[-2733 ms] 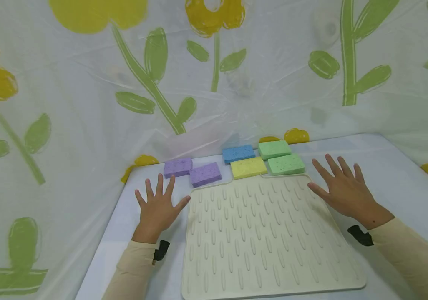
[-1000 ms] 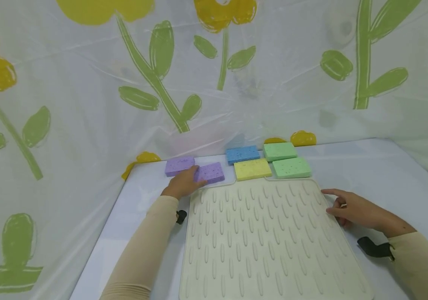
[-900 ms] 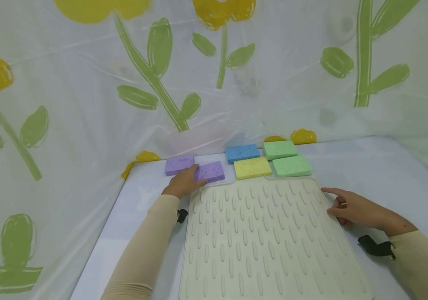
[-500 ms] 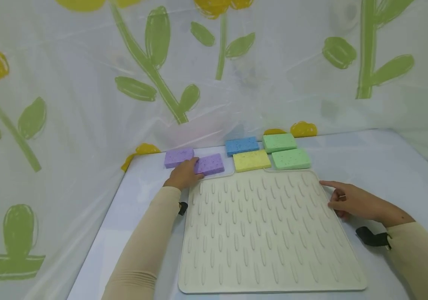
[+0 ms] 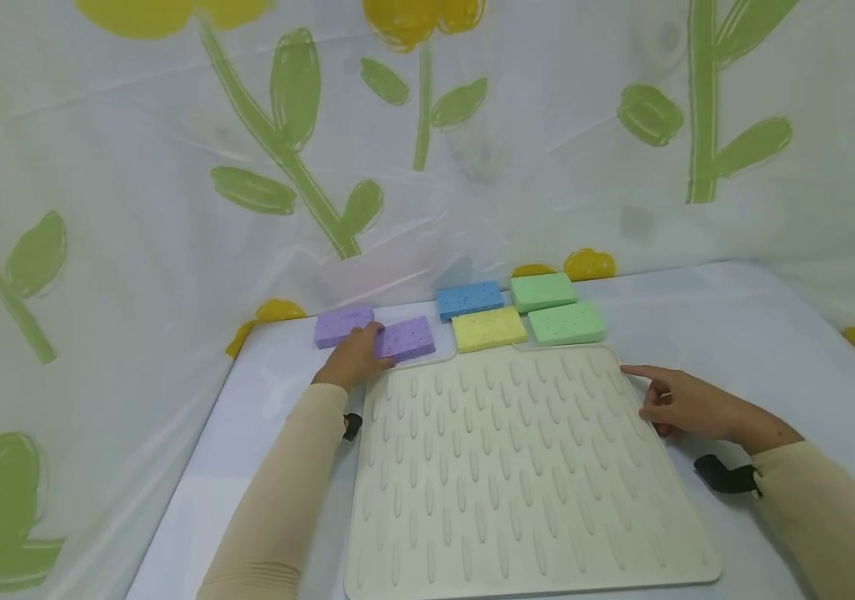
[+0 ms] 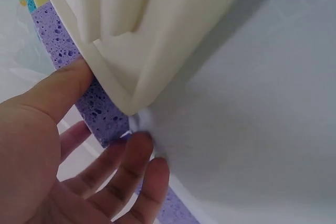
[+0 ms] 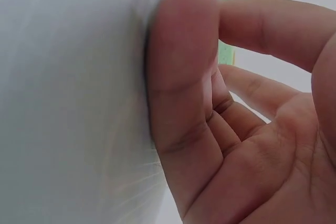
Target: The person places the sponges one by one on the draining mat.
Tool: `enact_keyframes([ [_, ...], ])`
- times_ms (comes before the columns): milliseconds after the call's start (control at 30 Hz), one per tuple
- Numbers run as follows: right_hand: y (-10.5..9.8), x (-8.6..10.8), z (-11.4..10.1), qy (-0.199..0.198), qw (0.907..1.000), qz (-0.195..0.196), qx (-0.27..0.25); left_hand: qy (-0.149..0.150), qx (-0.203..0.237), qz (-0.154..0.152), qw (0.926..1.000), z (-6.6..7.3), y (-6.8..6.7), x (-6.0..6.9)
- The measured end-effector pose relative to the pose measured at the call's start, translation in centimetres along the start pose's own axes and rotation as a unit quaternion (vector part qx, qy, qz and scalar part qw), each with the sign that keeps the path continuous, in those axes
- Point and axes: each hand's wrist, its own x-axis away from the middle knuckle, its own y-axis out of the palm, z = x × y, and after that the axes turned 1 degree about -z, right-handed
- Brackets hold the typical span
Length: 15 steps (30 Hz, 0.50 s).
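My left hand (image 5: 350, 360) has its thumb and fingers round the left end of the nearer purple sponge (image 5: 407, 338). In the left wrist view the thumb lies against the purple sponge (image 6: 102, 116) and the fingers curl at its end, beside the corner of the ribbed cream mat (image 6: 126, 77). My right hand (image 5: 705, 408) rests by the mat's right edge. Its index finger reaches the upper right corner; the others curl loosely, holding nothing. The cream mat (image 5: 502, 467) lies flat between both hands. In the right wrist view curled fingers of the right hand (image 7: 236, 124) rest on the tabletop.
Behind the mat lie another purple sponge (image 5: 342, 325), a blue sponge (image 5: 470, 301), a yellow sponge (image 5: 489, 329) and two green sponges, one farther back (image 5: 542, 292) and one nearer (image 5: 567, 323). A flowered curtain (image 5: 532, 142) hangs behind the white table (image 5: 720, 325).
Both hands were spread beside the mat at first. The left went to the nearer purple sponge; the right came to the mat's edge with some fingers curled. Lately only the view shifts slightly.
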Motion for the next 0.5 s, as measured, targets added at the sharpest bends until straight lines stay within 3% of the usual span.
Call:
enact_keyframes([
  [200, 0.53, -0.21, 0.34, 0.005, 0.9998, 0.003, 0.019, 0.010, 0.003, 0.026, 0.9996, -0.23, 0.41, 0.52],
  [500, 0.34, -0.45, 0.46, 0.001, 0.9996, 0.007, 0.027, 0.005, 0.013, 0.019, 0.9997, -0.42, 0.58, -0.02],
])
